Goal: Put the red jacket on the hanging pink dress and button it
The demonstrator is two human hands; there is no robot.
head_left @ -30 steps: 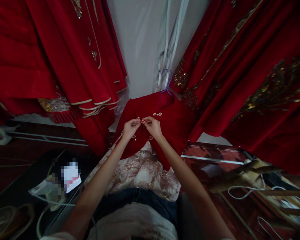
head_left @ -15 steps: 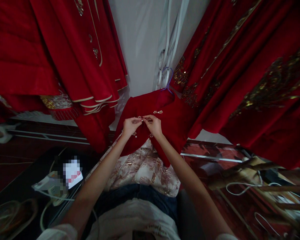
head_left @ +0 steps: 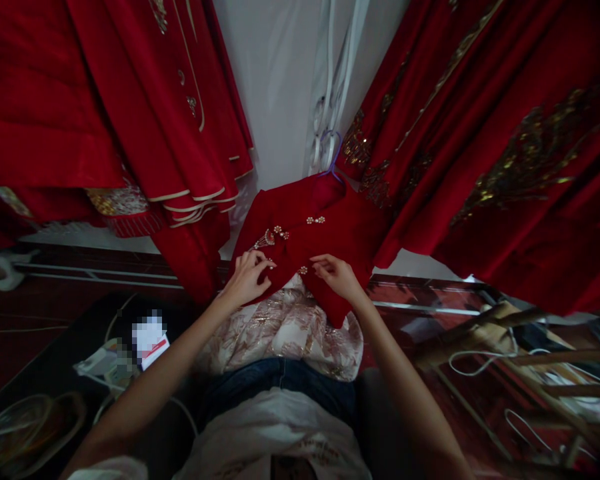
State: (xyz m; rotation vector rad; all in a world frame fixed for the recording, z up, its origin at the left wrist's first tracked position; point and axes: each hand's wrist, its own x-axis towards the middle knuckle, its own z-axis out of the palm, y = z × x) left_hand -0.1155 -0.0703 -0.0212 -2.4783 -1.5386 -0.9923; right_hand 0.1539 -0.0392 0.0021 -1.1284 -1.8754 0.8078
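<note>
A red jacket [head_left: 350, 230] on a purple hanger [head_left: 334, 157] lies over my lap, its front fastened at the top by a jewelled clasp [head_left: 315, 220]. Farther down, a flower-shaped clasp [head_left: 281, 232] sits beside a beaded fan-shaped ornament [head_left: 266, 239]. My left hand [head_left: 250, 275] is at the jacket's lower left front, curved fingers at a small pearl button [head_left: 271, 265], thumb apart. Over the lower right front, my right hand [head_left: 336, 275] has its fingers stretched out next to another clasp piece [head_left: 303, 270]. Nothing shows between its fingers.
Patterned pink and white cloth [head_left: 285, 327] covers my lap. Red garments [head_left: 180, 133] hang on the left, and sequinned red garments [head_left: 480, 167] on the right. On a dark surface [head_left: 45, 360] at left lies a white box [head_left: 153, 343]. A wooden rack [head_left: 530, 360] with cables stands right.
My hands have parted from the middle clasp, which now shows. Both have come down, the left toward the lower left front and the right toward the lower right front.
</note>
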